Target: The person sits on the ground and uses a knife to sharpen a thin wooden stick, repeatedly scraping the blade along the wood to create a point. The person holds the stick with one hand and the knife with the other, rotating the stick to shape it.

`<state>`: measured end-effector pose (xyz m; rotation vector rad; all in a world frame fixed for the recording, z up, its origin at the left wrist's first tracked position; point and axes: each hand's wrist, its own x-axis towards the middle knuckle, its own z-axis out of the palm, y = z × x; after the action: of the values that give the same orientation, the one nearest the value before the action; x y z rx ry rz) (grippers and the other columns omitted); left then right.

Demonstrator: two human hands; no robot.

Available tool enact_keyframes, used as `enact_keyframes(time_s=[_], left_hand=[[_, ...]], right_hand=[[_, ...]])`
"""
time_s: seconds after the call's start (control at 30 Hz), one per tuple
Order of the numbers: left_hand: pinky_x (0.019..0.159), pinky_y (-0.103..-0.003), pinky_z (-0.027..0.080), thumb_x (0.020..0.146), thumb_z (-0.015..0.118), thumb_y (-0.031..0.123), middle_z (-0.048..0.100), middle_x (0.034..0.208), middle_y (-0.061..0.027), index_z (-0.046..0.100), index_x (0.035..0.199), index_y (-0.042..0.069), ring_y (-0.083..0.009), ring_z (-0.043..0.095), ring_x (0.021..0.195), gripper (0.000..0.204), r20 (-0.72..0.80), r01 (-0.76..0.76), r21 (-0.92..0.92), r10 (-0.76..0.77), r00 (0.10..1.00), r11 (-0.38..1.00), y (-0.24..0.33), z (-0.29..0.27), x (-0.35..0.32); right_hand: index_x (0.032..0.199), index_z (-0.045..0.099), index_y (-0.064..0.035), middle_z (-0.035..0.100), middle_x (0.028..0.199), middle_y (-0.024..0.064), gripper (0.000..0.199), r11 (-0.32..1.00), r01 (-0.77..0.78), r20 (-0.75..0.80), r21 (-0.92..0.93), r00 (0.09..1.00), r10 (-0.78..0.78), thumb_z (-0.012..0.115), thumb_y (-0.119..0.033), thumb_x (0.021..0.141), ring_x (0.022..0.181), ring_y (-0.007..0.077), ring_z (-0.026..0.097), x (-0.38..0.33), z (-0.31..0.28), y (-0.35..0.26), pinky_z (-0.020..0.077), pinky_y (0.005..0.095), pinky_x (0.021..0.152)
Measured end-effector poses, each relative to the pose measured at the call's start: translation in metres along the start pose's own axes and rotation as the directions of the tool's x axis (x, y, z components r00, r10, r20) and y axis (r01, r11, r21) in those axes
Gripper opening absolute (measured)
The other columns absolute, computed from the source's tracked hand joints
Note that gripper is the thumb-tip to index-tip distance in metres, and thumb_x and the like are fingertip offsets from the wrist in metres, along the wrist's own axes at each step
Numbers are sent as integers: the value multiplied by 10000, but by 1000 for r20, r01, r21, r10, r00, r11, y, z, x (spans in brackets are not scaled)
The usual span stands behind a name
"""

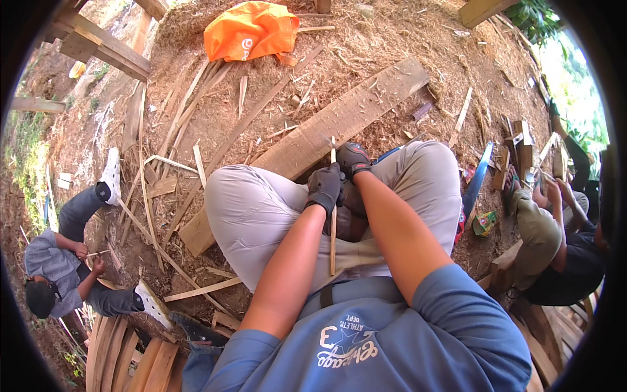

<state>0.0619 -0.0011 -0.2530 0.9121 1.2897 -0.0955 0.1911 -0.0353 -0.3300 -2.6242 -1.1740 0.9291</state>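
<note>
In the middle of the head view I sit with my legs folded, both hands gloved in black above my lap. My left hand (324, 186) is closed around a long, thin wooden stick (333, 243). The stick's lower end reaches toward my shirt, and its upper end shows just past my hands. Right beside it, farther from me, my right hand (353, 159) is also closed, close against the stick's upper part. What its fingers hold is hidden. Beyond my hands a wide wooden plank (356, 108) lies slantwise on the ground, strewn with shavings.
An orange bag (251, 31) lies at the far side. Wood strips and shavings cover the ground. To my right is a long blue object (480, 171). A person (65, 261) sits at left holding a thin stick; others (555, 242) sit at right. Curved wood pieces (134, 359) lie at lower left.
</note>
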Motion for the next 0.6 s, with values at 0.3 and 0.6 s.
enact_keyframes(time_s=[0.3,0.6], left_hand=[[344,-385,402,1051,460,560,559,558,-26,646,776,127,-205,477,354,546,244,177,-208,-124,962,962,-8,-9,26],[338,-373,351,1039,482,557,503,531,-12,598,744,154,-196,441,350,513,333,239,-306,-132,934,921,-11,-21,24]], right_hand=[[1038,770,-66,733,1042,233,378,983,173,47,61,983,-176,652,-378,861,983,413,709,-2,-6,4,566,499,835],[928,761,-26,725,946,251,284,924,356,17,-138,934,-357,627,-263,847,919,408,718,-15,-9,2,572,489,801]])
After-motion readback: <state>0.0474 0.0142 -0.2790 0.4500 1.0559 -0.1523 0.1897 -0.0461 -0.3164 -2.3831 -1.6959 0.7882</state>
